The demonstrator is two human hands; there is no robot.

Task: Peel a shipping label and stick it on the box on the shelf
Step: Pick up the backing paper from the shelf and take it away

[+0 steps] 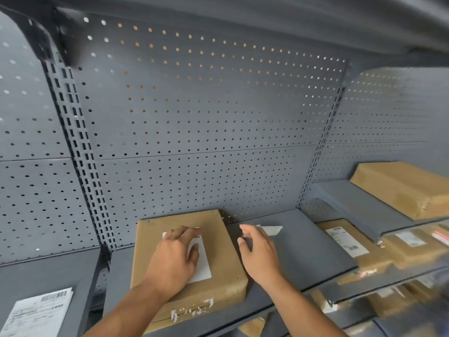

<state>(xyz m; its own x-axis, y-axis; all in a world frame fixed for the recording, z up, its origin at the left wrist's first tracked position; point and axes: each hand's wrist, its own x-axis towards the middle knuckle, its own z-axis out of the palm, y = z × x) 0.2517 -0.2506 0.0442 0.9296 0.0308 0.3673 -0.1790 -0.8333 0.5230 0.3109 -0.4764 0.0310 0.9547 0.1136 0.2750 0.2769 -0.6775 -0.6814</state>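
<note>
A person's left hand (176, 257) lies flat, palm down and fingers spread, on a white shipping label (202, 260) atop a brown cardboard box (218, 234) on a grey metal shelf (298, 242); the hand presses rather than grasps, and most of the label lies beneath the palm, with only its right side and lower corner showing past the thumb. Just right of the box, the right hand (258, 254) hovers open above the bare shelf, fingers loosely curled and holding nothing. A white strip of paper (271, 229) lies on the shelf just beyond its fingertips. Farther right sit more labelled parcels (349, 242), and a stack of printed label sheets (36, 312) rests well left of the left forearm, before a perforated back panel (194, 117).
</note>
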